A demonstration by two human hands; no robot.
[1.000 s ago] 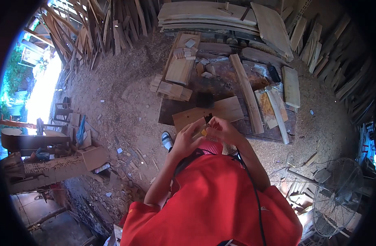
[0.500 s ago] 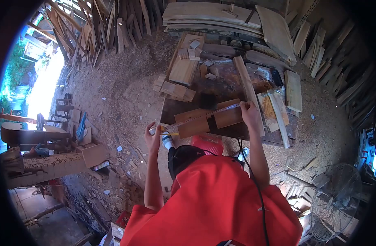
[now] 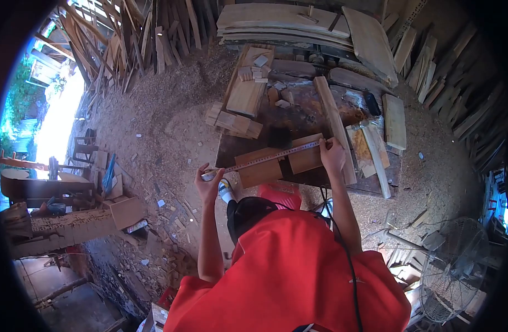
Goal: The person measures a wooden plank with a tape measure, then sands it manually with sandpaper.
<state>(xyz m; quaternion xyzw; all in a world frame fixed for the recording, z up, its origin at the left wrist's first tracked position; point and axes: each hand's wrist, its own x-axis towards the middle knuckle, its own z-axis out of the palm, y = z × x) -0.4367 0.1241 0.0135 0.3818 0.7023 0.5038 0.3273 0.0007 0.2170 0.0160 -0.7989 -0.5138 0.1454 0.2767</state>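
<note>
My left hand is closed around the case of a tape measure, off the left end of a flat wooden board. The pulled-out tape blade stretches across the board toward the right. At its far end my right hand pinches the blade, near the board's right end. A dark band crosses the board between its two lighter parts. The board lies along the front edge of the worktable.
A long timber lies just right of my right hand. Wood blocks and a plank sit at the table's left. Stacked boards stand behind. A black cable hangs over the red shirt. A fan stands at lower right.
My right hand has shifted slightly left and down with the tape's end. A yellow strip beside my left hand no longer shows there.
</note>
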